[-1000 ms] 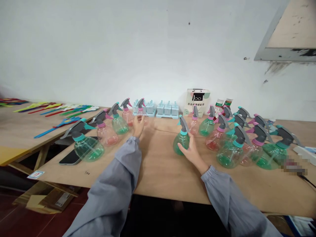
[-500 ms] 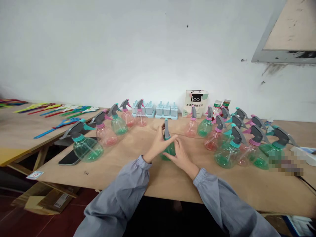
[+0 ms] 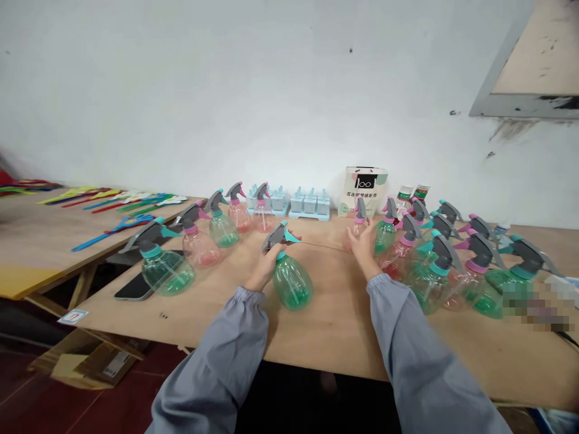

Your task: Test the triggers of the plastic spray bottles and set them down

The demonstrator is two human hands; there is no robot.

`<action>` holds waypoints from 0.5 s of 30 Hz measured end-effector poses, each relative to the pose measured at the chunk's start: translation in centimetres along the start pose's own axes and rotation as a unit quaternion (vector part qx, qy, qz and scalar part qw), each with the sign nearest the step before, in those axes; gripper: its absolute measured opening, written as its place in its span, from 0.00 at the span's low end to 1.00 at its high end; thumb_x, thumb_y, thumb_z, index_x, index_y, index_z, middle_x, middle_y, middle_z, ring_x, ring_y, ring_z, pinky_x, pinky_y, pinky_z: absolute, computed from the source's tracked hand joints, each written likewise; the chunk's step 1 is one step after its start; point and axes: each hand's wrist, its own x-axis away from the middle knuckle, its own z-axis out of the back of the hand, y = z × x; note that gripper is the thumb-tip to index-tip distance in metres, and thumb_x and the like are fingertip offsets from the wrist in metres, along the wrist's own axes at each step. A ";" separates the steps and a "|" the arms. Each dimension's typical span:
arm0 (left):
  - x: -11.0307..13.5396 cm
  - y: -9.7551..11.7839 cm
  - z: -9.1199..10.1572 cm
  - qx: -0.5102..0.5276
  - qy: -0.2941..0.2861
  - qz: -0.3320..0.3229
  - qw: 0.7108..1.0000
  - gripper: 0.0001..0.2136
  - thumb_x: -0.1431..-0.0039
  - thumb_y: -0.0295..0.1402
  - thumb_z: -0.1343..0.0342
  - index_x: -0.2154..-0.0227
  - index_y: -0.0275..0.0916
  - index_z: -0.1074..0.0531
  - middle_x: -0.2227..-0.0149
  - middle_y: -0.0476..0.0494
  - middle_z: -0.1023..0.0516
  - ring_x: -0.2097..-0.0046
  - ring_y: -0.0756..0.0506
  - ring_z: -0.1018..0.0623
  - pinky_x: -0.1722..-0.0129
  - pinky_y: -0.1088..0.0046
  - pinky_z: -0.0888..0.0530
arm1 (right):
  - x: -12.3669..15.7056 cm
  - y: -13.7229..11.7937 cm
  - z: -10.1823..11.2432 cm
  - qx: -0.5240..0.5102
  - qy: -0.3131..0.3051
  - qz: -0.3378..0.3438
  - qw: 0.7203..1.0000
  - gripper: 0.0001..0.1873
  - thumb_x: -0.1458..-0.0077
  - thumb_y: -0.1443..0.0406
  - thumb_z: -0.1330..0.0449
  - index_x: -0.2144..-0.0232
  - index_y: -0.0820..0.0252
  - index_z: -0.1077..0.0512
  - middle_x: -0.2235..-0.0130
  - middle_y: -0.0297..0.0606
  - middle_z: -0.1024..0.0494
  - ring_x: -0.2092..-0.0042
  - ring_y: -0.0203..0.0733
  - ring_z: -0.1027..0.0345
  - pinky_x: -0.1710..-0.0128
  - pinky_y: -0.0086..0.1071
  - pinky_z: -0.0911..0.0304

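Note:
My left hand (image 3: 266, 259) is closed around the grey head and neck of a green spray bottle (image 3: 293, 282) with a turquoise collar and trigger. The bottle leans, its round body hanging to the right of my wrist over the table. Farther forward, my right hand (image 3: 364, 244) has its thumb and fingers around a pink spray bottle (image 3: 359, 222), which stands in front of a paper bag (image 3: 365, 181). My right hand hides much of that bottle's body. Close to its fingers stands another green spray bottle (image 3: 385, 234).
Several green and pink spray bottles (image 3: 434, 277) crowd the right side; more (image 3: 168, 271) form a slanting row at left, near a phone (image 3: 134, 284). Light-blue ice-pop moulds (image 3: 310, 206) stand by the wall. Colourful flat pieces (image 3: 120, 228) lie on the left table.
My hands have moved apart. My left hand has tilted the green spray bottle and holds it by its head; my right hand has let go and reached forward to the pink spray bottle.

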 end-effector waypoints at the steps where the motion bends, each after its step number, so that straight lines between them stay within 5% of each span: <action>1: 0.0 -0.1 0.0 0.020 0.004 0.007 1.000 0.19 0.58 0.34 0.36 0.59 0.39 0.21 0.60 0.42 0.15 0.47 0.33 0.18 0.37 0.50 0.30 | 0.1 0.3 -0.5 0.009 -0.001 -0.011 1.000 0.39 0.45 0.53 0.37 0.38 0.68 0.43 0.40 0.63 0.32 0.37 0.60 0.37 0.37 0.56 0.41; 6: 0.4 0.2 0.5 0.092 -0.012 0.074 0.993 0.17 0.59 0.32 0.35 0.63 0.36 0.21 0.58 0.38 0.16 0.44 0.32 0.20 0.35 0.49 0.31 | 1.9 0.1 -0.6 0.001 -0.027 0.002 1.000 0.41 0.45 0.47 0.37 0.39 0.66 0.42 0.42 0.62 0.30 0.38 0.63 0.36 0.39 0.60 0.40; 10: 0.8 0.8 0.7 0.133 -0.049 0.126 0.982 0.14 0.61 0.30 0.38 0.67 0.36 0.21 0.58 0.37 0.15 0.41 0.30 0.22 0.33 0.47 0.32 | 4.9 -1.6 1.7 -0.079 -0.107 0.032 0.991 0.41 0.47 0.43 0.37 0.41 0.62 0.41 0.45 0.55 0.29 0.42 0.59 0.33 0.38 0.57 0.39; 15: 1.3 1.4 0.1 0.148 -0.041 0.100 0.983 0.13 0.61 0.29 0.43 0.68 0.38 0.22 0.65 0.42 0.17 0.49 0.35 0.18 0.36 0.48 0.29 | 8.5 -4.1 5.0 -0.152 -0.196 0.029 0.968 0.39 0.47 0.45 0.35 0.41 0.58 0.41 0.44 0.52 0.29 0.40 0.57 0.33 0.36 0.55 0.39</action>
